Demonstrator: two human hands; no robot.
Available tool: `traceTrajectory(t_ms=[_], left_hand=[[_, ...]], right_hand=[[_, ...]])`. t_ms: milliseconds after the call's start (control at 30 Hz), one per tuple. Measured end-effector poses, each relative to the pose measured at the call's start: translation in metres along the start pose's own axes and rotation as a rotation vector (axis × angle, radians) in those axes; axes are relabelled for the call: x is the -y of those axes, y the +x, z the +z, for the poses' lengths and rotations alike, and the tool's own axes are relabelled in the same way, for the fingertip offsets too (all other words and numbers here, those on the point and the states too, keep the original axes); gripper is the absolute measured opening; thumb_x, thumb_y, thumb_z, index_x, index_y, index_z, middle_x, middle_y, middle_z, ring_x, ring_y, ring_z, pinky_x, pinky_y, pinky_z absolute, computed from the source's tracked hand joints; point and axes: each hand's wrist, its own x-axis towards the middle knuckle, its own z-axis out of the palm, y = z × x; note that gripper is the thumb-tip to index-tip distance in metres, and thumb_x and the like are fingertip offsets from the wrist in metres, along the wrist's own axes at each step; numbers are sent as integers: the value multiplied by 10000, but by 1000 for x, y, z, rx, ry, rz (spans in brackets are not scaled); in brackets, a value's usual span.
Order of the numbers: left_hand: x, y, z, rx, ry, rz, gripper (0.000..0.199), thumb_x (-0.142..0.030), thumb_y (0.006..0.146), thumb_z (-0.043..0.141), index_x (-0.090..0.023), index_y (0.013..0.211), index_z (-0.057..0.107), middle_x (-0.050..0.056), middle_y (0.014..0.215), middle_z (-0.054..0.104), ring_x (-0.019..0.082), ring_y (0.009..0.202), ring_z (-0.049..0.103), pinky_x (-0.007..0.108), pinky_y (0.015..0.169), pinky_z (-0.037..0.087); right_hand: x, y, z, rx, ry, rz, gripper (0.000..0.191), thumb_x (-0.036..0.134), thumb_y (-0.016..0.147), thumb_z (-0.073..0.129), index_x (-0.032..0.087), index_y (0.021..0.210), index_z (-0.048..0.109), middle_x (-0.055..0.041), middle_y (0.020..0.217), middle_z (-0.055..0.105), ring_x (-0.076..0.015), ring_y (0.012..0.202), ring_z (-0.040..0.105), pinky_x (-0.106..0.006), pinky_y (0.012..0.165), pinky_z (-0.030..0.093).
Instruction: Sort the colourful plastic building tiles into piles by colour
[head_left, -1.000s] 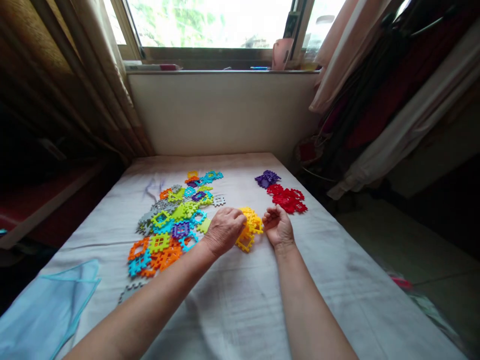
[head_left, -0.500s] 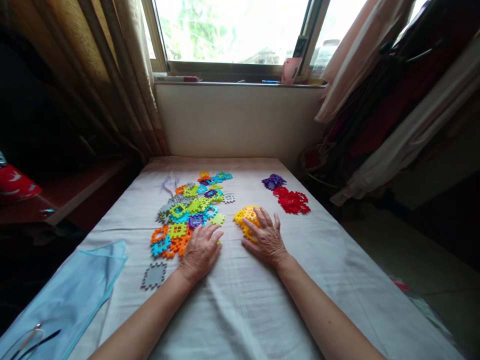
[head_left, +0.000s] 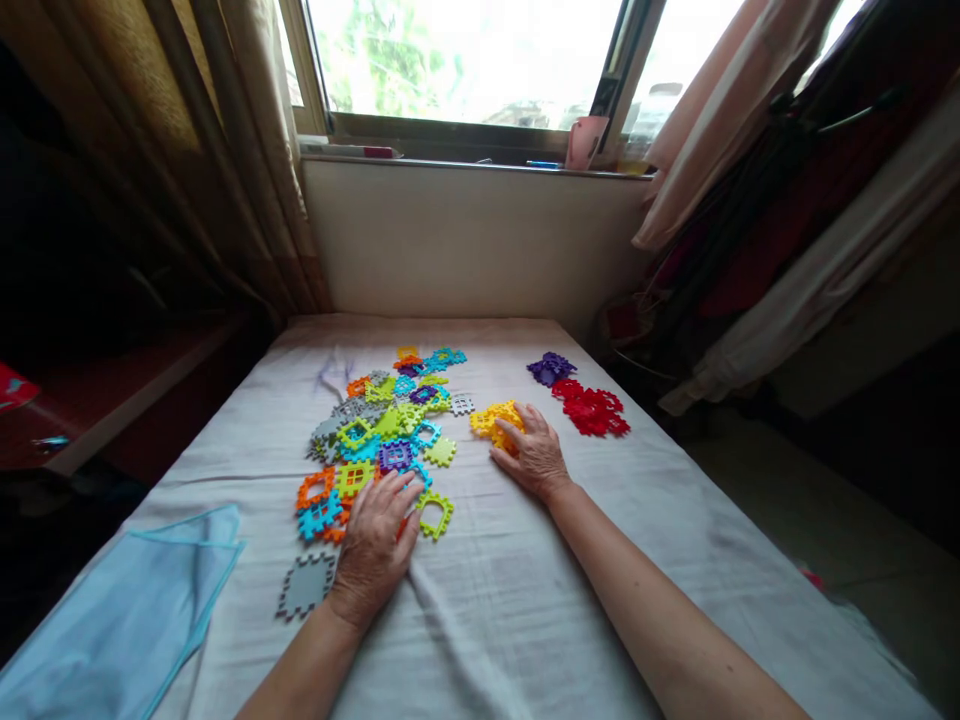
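Observation:
My left hand (head_left: 376, 540) lies over the near edge of a mixed heap of toothed plastic pieces, its fingers spread above some orange ones. Just right of its fingertips is a lime green frame piece (head_left: 435, 515). A grey square piece (head_left: 307, 586) lies left of that wrist. My right hand (head_left: 534, 452) rests with fingers apart on the right side of a yellow pile (head_left: 489, 422). Further right sit a red pile (head_left: 595, 411) and a dark purple pile (head_left: 550, 368). A purple window piece (head_left: 395, 456) shows in the mixed heap.
White cloth (head_left: 510, 620) covers the table. A light blue cloth (head_left: 142, 610) lies at its near left corner. Beyond the far edge are a wall and a window sill with a pink cup (head_left: 585, 142). Curtains and clothes hang at the sides.
My left hand has drawn back and left, uncovering the lime green frame piece. My right hand has shifted slightly away from me, still on the yellow pile. The view has tilted a little.

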Motion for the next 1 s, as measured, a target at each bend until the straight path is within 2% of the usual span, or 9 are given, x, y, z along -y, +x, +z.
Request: traceTrajectory(t_ms=[167, 367, 433, 533, 633, 700, 867, 1000], left_hand=[[2, -2, 0, 2, -45, -43, 335, -224, 929, 498, -258, 1256, 563, 51, 1268, 657, 239, 1209, 578, 487, 1051, 434], [0, -2, -3, 25, -82, -80, 358, -225, 922, 508, -267, 1274, 560, 54, 1272, 654, 232, 1216, 576, 478, 1061, 440], [-1, -2, -3, 28, -86, -92, 357, -218, 924, 500, -267, 1273, 557, 57, 1268, 655, 229, 1215, 576, 475, 1056, 445], [-1, -1, -3, 20, -79, -84, 359, -214, 927, 494, -268, 1279, 541, 58, 1266, 657, 236, 1210, 580, 491, 1044, 451], [-1, -1, -3, 22, -76, -71, 367, -211, 925, 497, -268, 1286, 530, 55, 1272, 656, 240, 1208, 583, 505, 1044, 444], [0, -1, -2, 25, -80, -69, 363, -209, 925, 500, -268, 1282, 531, 52, 1270, 658, 236, 1203, 588, 498, 1046, 443], [0, 0, -3, 11, -81, -62, 344, -206, 922, 505, -263, 1259, 545, 52, 1247, 671, 223, 1183, 602, 464, 1037, 454], [-1, 0, -4, 9, -67, -54, 348, -208, 923, 492, -263, 1263, 548, 51, 1235, 677, 220, 1175, 607, 463, 1051, 444]], right_hand=[[-8, 21, 10, -46, 5, 103, 452, 488, 841, 609, 290, 1245, 657, -113, 1433, 494, -311, 1310, 412, -458, 1020, 413], [-8, 48, 22, -74, 33, 164, 440, 499, 847, 586, 273, 1216, 668, -109, 1439, 476, -308, 1302, 410, -458, 1037, 404], [-7, 48, 21, -72, 36, 173, 467, 512, 847, 579, 269, 1238, 654, -122, 1454, 457, -319, 1309, 404, -475, 1038, 393], [-4, 39, 15, -79, 8, 145, 609, 573, 824, 590, 266, 1350, 571, -149, 1523, 365, -356, 1375, 324, -528, 1052, 342], [1, 30, 9, -26, -41, 65, 720, 619, 778, 625, 306, 1414, 501, -137, 1581, 269, -394, 1423, 228, -592, 1065, 270], [2, 31, 9, 38, -68, 55, 720, 619, 771, 633, 330, 1416, 498, -127, 1589, 260, -400, 1425, 220, -602, 1061, 253], [-2, 59, 18, 103, -86, 124, 608, 589, 834, 572, 335, 1385, 535, -124, 1554, 343, -361, 1410, 270, -564, 1058, 269], [-8, 85, 28, 121, -91, 169, 598, 605, 857, 536, 340, 1393, 522, -118, 1545, 362, -360, 1401, 290, -581, 1055, 275]])
